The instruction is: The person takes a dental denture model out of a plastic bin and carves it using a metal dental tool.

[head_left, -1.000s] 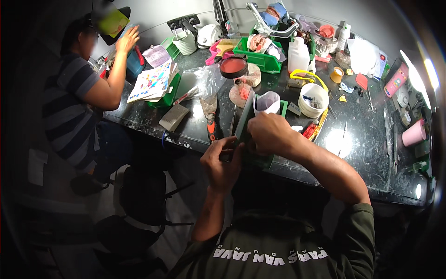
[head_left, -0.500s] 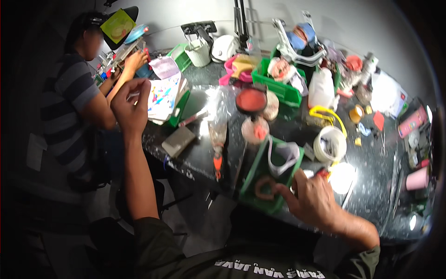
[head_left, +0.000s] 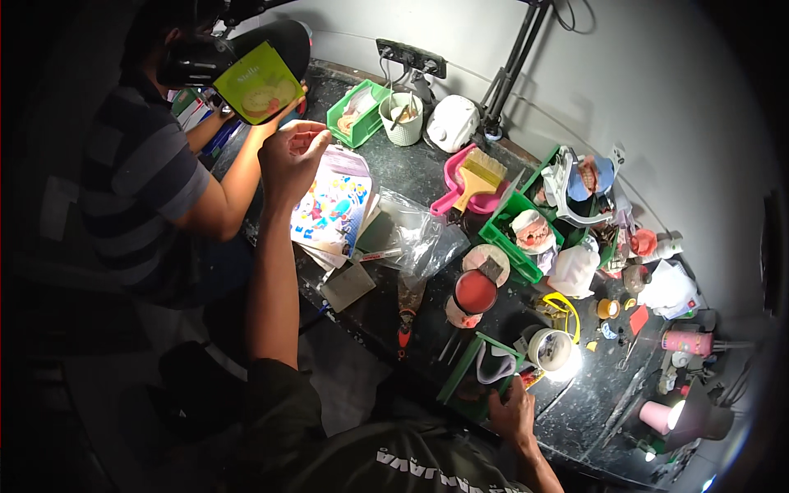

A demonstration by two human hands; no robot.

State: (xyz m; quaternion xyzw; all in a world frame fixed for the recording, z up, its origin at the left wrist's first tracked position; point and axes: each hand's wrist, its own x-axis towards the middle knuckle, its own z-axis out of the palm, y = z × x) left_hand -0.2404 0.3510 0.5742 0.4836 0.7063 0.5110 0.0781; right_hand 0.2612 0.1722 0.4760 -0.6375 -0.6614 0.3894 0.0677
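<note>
A rectangular green plastic bin (head_left: 460, 370) stands on the black table (head_left: 583, 415). Right of it stands a round white plastic tub (head_left: 532, 352).

From head height, a wide fisheye view looks down at close range across the worktable (head_left: 412, 174) toward the far wall (head_left: 588, 86).

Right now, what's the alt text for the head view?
A person's right hand is at the side of a green bin near the front edge of a cluttered black workbench; the left hand is up near colourful papers. A co-worker in a striped shirt is at left.
</note>
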